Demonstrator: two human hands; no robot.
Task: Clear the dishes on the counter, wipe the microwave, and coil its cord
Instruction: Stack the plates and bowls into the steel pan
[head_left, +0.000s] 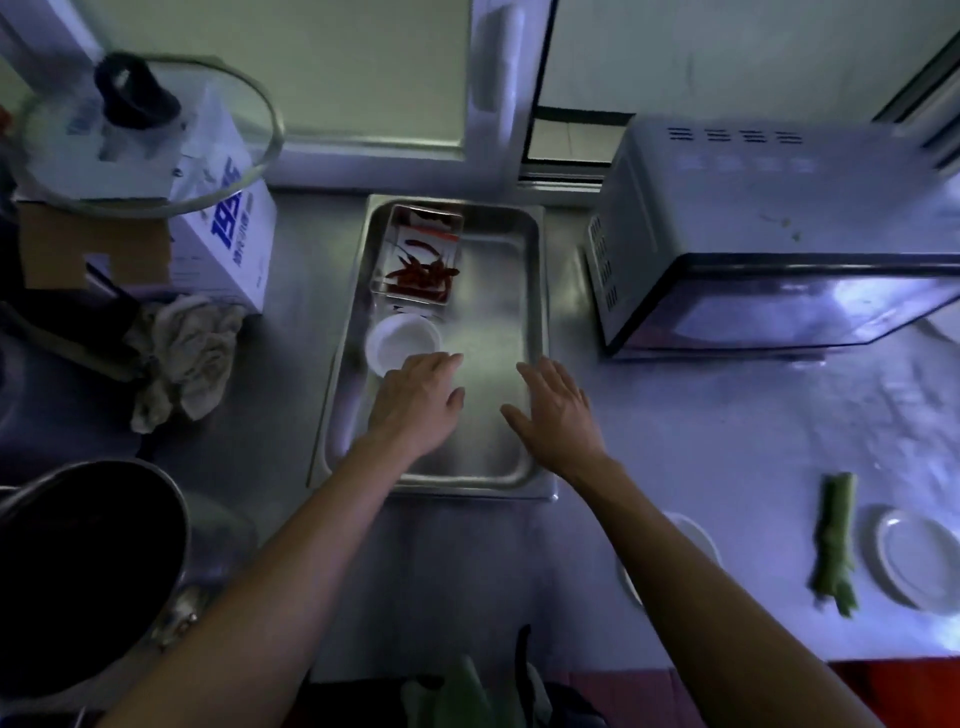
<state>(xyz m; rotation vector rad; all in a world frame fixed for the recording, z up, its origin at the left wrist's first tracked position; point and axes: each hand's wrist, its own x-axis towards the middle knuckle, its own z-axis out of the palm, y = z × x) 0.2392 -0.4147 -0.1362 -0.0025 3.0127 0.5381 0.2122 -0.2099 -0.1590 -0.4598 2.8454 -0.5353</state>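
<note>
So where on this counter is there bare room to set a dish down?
Bare counter lies between the white microwave, the steel tray and the green cloth. The tray's right half is free too. Left of the tray it is crowded: crumpled rag, box, dark pot.

Steel tray (535, 291) mid-bench: right half bare – room for hands there. Left half blocked by chili dish (418, 254) at far end & white bowl (402, 343) nearer. Microwave (769, 239) walls off bench's far right; box (228, 228) and rag (182, 353) crowd left edge – pot (88, 561) at near-left corner.
</note>
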